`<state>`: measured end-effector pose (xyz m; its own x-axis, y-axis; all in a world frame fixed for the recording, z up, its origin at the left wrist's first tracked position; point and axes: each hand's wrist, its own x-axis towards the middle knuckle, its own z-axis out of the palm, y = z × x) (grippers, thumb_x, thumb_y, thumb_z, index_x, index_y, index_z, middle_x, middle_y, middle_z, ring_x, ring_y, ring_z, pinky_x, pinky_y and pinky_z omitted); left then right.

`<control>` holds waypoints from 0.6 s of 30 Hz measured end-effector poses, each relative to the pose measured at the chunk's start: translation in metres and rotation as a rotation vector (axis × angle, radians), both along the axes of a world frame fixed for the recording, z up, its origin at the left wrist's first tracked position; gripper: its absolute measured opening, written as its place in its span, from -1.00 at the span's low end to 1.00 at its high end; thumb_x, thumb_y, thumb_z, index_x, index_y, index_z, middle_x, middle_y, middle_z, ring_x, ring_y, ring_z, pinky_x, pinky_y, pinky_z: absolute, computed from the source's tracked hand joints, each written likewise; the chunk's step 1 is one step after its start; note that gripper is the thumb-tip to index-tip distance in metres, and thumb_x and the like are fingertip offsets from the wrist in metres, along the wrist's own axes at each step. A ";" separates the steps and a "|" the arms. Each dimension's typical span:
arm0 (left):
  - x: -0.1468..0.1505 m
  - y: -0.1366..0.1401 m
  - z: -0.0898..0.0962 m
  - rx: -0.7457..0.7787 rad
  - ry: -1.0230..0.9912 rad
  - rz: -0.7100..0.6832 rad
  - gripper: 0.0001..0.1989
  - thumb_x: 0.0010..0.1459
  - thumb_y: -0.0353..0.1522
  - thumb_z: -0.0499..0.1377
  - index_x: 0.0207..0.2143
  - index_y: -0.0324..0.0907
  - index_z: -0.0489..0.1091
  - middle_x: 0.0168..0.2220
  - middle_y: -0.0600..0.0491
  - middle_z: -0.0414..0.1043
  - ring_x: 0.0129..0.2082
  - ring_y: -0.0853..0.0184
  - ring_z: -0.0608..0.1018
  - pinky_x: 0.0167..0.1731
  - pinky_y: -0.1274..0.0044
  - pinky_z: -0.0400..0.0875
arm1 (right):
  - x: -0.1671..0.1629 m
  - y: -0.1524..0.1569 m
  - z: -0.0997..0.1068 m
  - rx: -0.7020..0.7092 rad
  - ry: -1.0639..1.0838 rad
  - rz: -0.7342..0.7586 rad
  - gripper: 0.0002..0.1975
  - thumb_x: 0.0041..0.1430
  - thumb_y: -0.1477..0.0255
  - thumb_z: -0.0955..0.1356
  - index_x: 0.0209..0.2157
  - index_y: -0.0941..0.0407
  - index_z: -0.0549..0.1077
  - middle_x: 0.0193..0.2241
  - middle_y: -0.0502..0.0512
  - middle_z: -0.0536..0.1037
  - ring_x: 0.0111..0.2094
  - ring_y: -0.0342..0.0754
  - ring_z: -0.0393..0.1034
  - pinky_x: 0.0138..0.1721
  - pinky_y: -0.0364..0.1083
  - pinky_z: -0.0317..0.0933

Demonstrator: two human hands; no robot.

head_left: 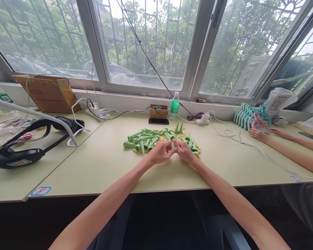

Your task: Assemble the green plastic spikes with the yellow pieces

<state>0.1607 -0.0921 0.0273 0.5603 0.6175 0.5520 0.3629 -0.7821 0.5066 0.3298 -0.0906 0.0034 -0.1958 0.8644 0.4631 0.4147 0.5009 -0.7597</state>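
Note:
My left hand [161, 152] and my right hand [184, 150] meet at the fingertips just above the table, in front of a pile of green plastic cone-shaped spikes [153, 139]. Both hands are closed, with thumbs and fingers pinched together. A bit of green shows between them, but what they hold is mostly hidden by the fingers. Small yellow pieces [138, 151] lie under and around the spikes. Two spikes [181, 126] stand upright at the back of the pile, while most lie on their sides.
Behind the pile are a black phone [159, 121], a small cardboard box [159, 111] and a bottle [175, 103]. A black headset [36, 139] lies at left. At right, another person's hands [259, 134] touch a pink hanger [259, 122] beside blue-green hangers [246, 114]. A white cable [263, 151] crosses the table.

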 end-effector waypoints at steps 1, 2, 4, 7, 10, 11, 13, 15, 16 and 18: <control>0.000 0.000 0.000 0.003 0.002 0.000 -0.69 0.17 -0.28 0.11 -0.57 -0.18 0.11 -0.63 0.19 0.17 -0.62 0.49 0.21 -0.55 0.58 0.10 | 0.000 0.000 0.000 0.000 -0.003 0.001 -0.47 0.33 0.08 0.13 -0.64 0.10 0.12 -0.68 -0.07 0.16 -0.61 -0.17 0.03 -0.51 -0.13 -0.02; 0.000 0.000 0.000 0.005 0.005 0.000 -0.69 0.17 -0.28 0.11 -0.57 -0.18 0.12 -0.63 0.19 0.17 -0.62 0.48 0.21 -0.55 0.58 0.10 | 0.000 0.000 0.000 0.000 -0.004 0.001 -0.47 0.33 0.08 0.13 -0.64 0.10 0.12 -0.68 -0.07 0.16 -0.61 -0.17 0.03 -0.51 -0.13 -0.01; 0.000 0.001 -0.001 0.005 0.010 -0.001 -0.70 0.18 -0.28 0.10 -0.56 -0.18 0.12 -0.63 0.18 0.18 -0.61 0.48 0.22 -0.55 0.58 0.11 | 0.000 0.000 0.000 -0.003 -0.004 0.003 -0.47 0.33 0.08 0.13 -0.64 0.10 0.12 -0.68 -0.07 0.16 -0.61 -0.17 0.03 -0.51 -0.13 -0.01; 0.000 0.001 -0.001 0.002 0.019 -0.004 -0.70 0.19 -0.27 0.09 -0.55 -0.18 0.14 -0.61 0.17 0.22 -0.61 0.48 0.25 -0.55 0.57 0.13 | 0.000 0.000 -0.001 -0.007 -0.003 0.003 -0.47 0.33 0.08 0.13 -0.63 0.10 0.12 -0.68 -0.07 0.16 -0.60 -0.17 0.03 -0.51 -0.13 -0.02; -0.001 0.001 -0.001 0.003 0.025 0.002 -0.70 0.19 -0.26 0.10 -0.55 -0.18 0.15 -0.60 0.16 0.25 -0.60 0.47 0.27 -0.54 0.58 0.15 | 0.001 0.000 0.000 -0.001 -0.010 0.004 -0.47 0.33 0.08 0.13 -0.63 0.10 0.11 -0.68 -0.07 0.15 -0.60 -0.17 0.01 -0.51 -0.13 -0.02; -0.001 0.001 -0.001 0.002 0.026 0.004 -0.70 0.19 -0.26 0.10 -0.55 -0.18 0.15 -0.60 0.16 0.25 -0.60 0.47 0.27 -0.54 0.58 0.15 | 0.001 0.000 0.000 0.002 -0.013 0.005 -0.47 0.33 0.08 0.13 -0.63 0.10 0.11 -0.68 -0.08 0.14 -0.60 -0.17 0.01 -0.51 -0.13 -0.03; -0.001 0.001 -0.001 0.003 0.030 0.005 -0.70 0.19 -0.25 0.10 -0.55 -0.17 0.15 -0.60 0.15 0.26 -0.60 0.47 0.28 -0.55 0.58 0.16 | 0.001 0.000 0.000 0.005 -0.019 0.008 -0.47 0.33 0.08 0.12 -0.63 0.10 0.10 -0.68 -0.08 0.13 -0.60 -0.17 0.00 -0.51 -0.13 -0.03; -0.001 0.001 -0.001 0.005 0.035 0.004 -0.69 0.19 -0.25 0.09 -0.55 -0.17 0.15 -0.60 0.15 0.26 -0.60 0.46 0.29 -0.55 0.57 0.17 | 0.001 -0.001 0.001 0.004 -0.024 0.006 -0.47 0.33 0.08 0.12 -0.62 0.10 0.10 -0.67 -0.08 0.12 -0.59 -0.17 -0.01 -0.51 -0.13 -0.04; 0.000 0.001 -0.001 0.007 0.038 0.004 -0.69 0.19 -0.25 0.09 -0.55 -0.17 0.15 -0.60 0.15 0.26 -0.60 0.46 0.29 -0.55 0.57 0.17 | 0.001 -0.001 0.001 0.005 -0.027 0.005 -0.48 0.33 0.08 0.12 -0.62 0.10 0.09 -0.67 -0.08 0.11 -0.59 -0.17 -0.02 -0.51 -0.13 -0.04; 0.000 0.000 0.000 0.009 0.042 0.007 -0.69 0.19 -0.24 0.09 -0.55 -0.17 0.15 -0.60 0.15 0.26 -0.61 0.46 0.29 -0.55 0.57 0.17 | 0.001 -0.001 0.001 0.007 -0.030 0.002 -0.47 0.33 0.07 0.12 -0.62 0.10 0.08 -0.67 -0.08 0.10 -0.59 -0.17 -0.02 -0.51 -0.13 -0.04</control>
